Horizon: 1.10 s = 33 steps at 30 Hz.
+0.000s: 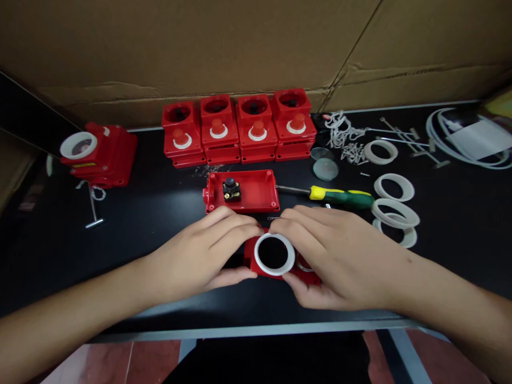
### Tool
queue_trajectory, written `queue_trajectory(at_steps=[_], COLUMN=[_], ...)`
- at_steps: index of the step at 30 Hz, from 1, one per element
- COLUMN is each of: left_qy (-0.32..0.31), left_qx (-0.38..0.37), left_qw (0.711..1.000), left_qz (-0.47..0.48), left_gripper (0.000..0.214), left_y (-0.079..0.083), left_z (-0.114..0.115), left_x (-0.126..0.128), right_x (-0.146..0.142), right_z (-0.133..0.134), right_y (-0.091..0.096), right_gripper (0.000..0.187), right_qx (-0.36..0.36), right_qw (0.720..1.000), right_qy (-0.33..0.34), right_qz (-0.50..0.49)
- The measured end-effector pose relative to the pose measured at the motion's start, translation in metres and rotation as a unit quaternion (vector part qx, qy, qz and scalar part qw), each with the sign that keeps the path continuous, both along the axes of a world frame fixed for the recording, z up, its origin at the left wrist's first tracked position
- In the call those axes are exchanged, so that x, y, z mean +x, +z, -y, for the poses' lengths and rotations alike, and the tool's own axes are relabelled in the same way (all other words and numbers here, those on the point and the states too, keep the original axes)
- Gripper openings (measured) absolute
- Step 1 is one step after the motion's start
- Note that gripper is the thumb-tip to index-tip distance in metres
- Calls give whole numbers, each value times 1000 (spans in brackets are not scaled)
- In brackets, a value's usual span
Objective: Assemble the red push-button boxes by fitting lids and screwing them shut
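Observation:
A red box cover lies in front of me near the table's front edge, with a white ring on its round window. My left hand grips the cover's left end, fingers on the far side and thumb on the near side. Around the white ring curl the fingers and thumb of my right hand, which hides much of the cover's right end. Just beyond my hands sits an open red box base holding a black switch block. A green-and-yellow screwdriver rests beside it, its tip touching the base.
Several red boxes stand in a row at the back. Another red box with a white ring is at left, beside a small metal hammer. To the right lie white rings, glass discs, screws and coiled tubing.

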<state>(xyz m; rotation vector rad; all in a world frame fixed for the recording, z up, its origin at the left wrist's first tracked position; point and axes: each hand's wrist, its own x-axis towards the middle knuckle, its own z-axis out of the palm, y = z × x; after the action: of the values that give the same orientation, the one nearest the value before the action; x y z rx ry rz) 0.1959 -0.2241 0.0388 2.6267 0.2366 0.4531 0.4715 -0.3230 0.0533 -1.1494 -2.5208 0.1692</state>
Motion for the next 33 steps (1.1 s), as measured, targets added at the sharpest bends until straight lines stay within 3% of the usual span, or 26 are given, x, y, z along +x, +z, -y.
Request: queue_trajectory(at_steps=[19, 24, 28, 33], left_qy=[-8, -6, -7, -8], left_qx=[29, 41, 50, 54], left_qw=[1000, 999, 999, 998], left_qz=[2, -1, -5, -2], left_gripper=[40, 43, 44, 45], left_y=[-1, 0, 0, -1], left_z=[-1, -1, 0, 0], left_x=[0, 1, 0, 0], right_x=[-4, -3, -1, 0], right_z=[0, 1, 1, 1], right_y=[-3, -2, 1, 0], right_gripper=[31, 31, 44, 40], right_qx=[38, 7, -17, -15], right_qw=[999, 1000, 1000, 1000], right_qy=[-20, -16, 0, -2], right_qz=[-1, 2, 11, 4])
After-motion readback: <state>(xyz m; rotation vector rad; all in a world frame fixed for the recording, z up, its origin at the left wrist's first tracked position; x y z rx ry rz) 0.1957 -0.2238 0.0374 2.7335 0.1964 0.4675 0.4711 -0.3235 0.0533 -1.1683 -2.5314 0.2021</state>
